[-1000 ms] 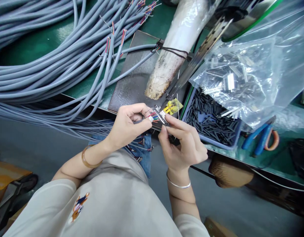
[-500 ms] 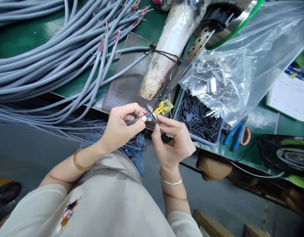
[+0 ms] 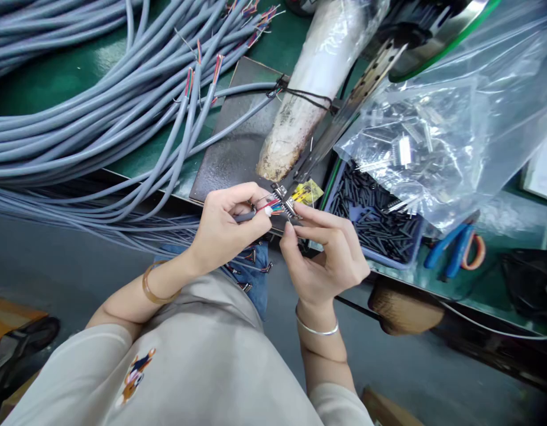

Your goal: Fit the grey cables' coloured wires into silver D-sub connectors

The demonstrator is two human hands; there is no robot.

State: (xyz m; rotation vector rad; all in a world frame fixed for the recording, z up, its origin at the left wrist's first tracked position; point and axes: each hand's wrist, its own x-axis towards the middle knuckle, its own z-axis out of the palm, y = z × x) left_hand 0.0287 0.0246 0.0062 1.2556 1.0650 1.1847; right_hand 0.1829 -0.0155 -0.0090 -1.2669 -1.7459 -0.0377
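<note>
My left hand [image 3: 224, 228] is closed around the end of a grey cable [image 3: 245, 217]. Thin coloured wires [image 3: 275, 207] fan out of it toward a small metal multi-pin connector [image 3: 287, 204]. At the connector's right side is my right hand [image 3: 333, 251], thumb and index finger pinched near its lower end. Whether the fingertips grip the connector itself or a tiny part beside it is hard to make out. Just behind, a yellow piece [image 3: 309, 192] lies under the tip of a long perforated metal strip [image 3: 339, 130].
Many grey cables [image 3: 100, 112] cover the left bench. A plastic-wrapped white roll [image 3: 295, 100] lies over a dark plate [image 3: 238, 142]. At right are a blue tray [image 3: 395, 260] of short black tubes, a clear bag [image 3: 433, 136] of connectors, and blue-handled cutters [image 3: 455, 251].
The whole view has shifted, so the bench and hands sit slightly further right in the picture. Both hands keep nearly the same pose at the connector, the right fingertips slightly readjusted.
</note>
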